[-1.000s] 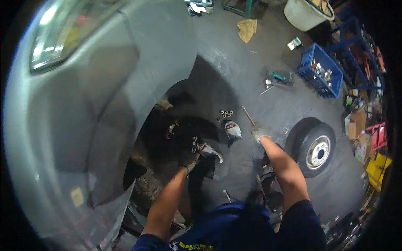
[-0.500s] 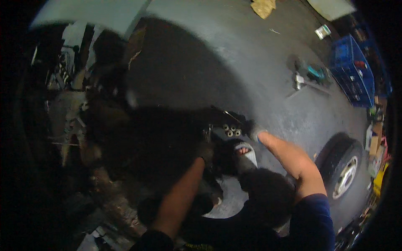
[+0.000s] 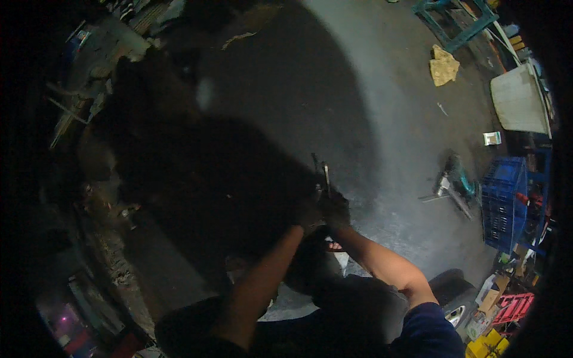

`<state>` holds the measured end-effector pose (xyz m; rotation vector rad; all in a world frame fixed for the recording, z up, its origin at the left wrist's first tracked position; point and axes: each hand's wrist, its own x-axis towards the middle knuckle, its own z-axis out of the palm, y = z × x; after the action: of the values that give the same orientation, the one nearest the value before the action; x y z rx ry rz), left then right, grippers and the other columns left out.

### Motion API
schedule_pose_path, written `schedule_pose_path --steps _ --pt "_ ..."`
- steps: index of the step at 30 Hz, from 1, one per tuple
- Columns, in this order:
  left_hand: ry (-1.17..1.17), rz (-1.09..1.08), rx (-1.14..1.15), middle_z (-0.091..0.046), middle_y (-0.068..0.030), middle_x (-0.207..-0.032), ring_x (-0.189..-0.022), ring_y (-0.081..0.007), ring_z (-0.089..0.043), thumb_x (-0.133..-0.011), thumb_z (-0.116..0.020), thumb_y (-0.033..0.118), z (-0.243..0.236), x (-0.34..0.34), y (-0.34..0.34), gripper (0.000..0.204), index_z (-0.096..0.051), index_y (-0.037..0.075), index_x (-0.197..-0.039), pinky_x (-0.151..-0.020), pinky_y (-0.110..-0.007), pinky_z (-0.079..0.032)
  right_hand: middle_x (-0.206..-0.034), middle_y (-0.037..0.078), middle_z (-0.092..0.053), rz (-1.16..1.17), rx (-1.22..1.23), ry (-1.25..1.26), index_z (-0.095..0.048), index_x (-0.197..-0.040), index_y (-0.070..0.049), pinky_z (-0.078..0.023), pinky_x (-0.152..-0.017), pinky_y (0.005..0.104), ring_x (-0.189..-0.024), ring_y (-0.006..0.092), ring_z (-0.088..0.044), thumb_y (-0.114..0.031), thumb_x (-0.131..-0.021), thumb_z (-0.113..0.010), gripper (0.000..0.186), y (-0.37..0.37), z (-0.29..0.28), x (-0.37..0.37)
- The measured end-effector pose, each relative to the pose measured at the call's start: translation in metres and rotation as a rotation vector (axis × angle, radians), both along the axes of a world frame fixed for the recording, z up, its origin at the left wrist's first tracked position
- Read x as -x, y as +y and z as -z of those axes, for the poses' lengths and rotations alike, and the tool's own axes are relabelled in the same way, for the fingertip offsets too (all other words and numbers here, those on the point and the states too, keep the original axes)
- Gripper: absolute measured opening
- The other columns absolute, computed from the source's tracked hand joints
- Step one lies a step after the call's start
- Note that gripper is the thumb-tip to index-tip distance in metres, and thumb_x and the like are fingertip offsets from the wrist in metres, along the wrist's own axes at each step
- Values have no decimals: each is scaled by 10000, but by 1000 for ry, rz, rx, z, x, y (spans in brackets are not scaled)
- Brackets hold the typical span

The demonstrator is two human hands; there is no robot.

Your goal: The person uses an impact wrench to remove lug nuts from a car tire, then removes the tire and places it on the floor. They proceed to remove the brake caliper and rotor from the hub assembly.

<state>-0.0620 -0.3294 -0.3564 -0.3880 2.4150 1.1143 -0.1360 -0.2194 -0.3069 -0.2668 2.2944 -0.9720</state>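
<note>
Both my hands are close together over the floor in front of my foot, in deep shadow. My right hand [image 3: 336,210] appears closed around the lower end of a slim, bright metal tool [image 3: 326,172], which points away from me. Just left of it is my left hand [image 3: 308,216], its fingers too dark to make out. A darker thin rod [image 3: 315,161] and a small shiny metal piece [image 3: 318,187] show by the hands. Which hand bears them, I cannot tell. Toes of my foot [image 3: 335,245] show just below the right wrist.
To the right are a power tool with teal parts [image 3: 465,182], a blue crate [image 3: 504,203] and a wheel [image 3: 456,292]. Farther off are a pale tub [image 3: 520,98], a yellowish cloth [image 3: 443,65] and a green frame [image 3: 456,39]. Cluttered, worn metal parts [image 3: 110,238] line the left.
My right hand has moved left, against the left hand, with the slim tool. The group of ring-shaped metal pieces on the floor no longer shows. My view has shifted and turned.
</note>
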Motion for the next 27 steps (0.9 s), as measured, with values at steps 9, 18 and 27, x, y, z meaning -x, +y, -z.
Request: schedule_pose_path --steps 9,18,27 --pt "-80 -51 203 -646 -235 -1337 -1182 -360 -652 -1078 -509 277 -59 51 -53 466 -512 57 -1489 -954 -471 -527 -1265 206 -694 -4 105 78 -670 -1314 -60 -536 -995 442 -1146 346 -676 -349 -1032 -556 420 -54 -15 41" --pt "-150 -774 -717 -726 -92 -1148 -1013 -220 -713 -869 -772 74 -51 83 -134 482 -640 61 -1333 -729 -372 -590 -1439 99 -612 -464 268 345 -609 -1409 -106 -515 -1043 374 -1286 248 -578 -278 -897 -776 565 -81 -12 113" --pt "156 -425 -225 -634 -163 -1454 -1246 -288 -653 -1014 -604 294 -45 71 -158 652 -409 103 -1606 -1066 -426 -502 -1353 172 -638 -515 297 428 -543 -1426 -64 -509 -1031 421 -1182 341 -641 -347 -985 -660 537 -77 -4 143"
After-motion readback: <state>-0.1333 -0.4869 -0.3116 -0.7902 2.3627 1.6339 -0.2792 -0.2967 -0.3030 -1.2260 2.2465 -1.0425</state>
